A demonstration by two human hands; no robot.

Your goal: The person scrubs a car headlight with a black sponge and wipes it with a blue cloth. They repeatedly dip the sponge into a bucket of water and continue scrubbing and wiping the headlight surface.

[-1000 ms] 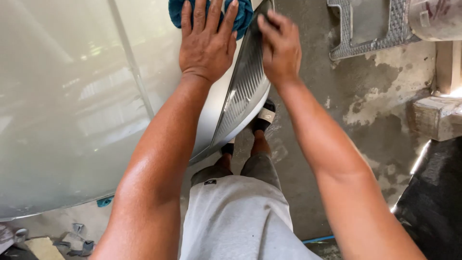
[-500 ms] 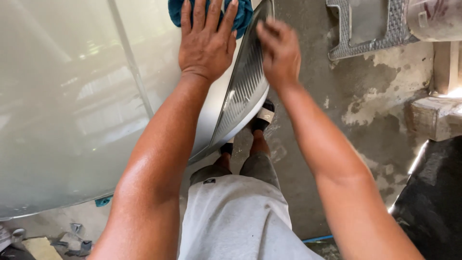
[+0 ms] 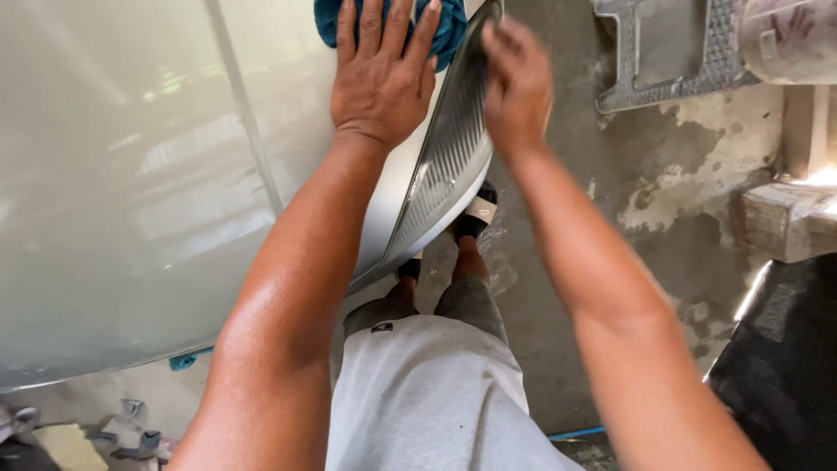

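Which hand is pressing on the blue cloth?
The left hand, flat with fingers spread over the blue cloth. The right hand is at the grille's edge instead.

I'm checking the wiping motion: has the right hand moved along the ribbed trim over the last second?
Yes. The right hand slid slightly left and up along the ribbed trim, judged against the unmoved left hand.

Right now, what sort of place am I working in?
Probably a car body or repair workshop: a glossy silver-white car body panel, a ribbed headlight lens, and a grey mesh grille piece lying on patchy concrete floor.
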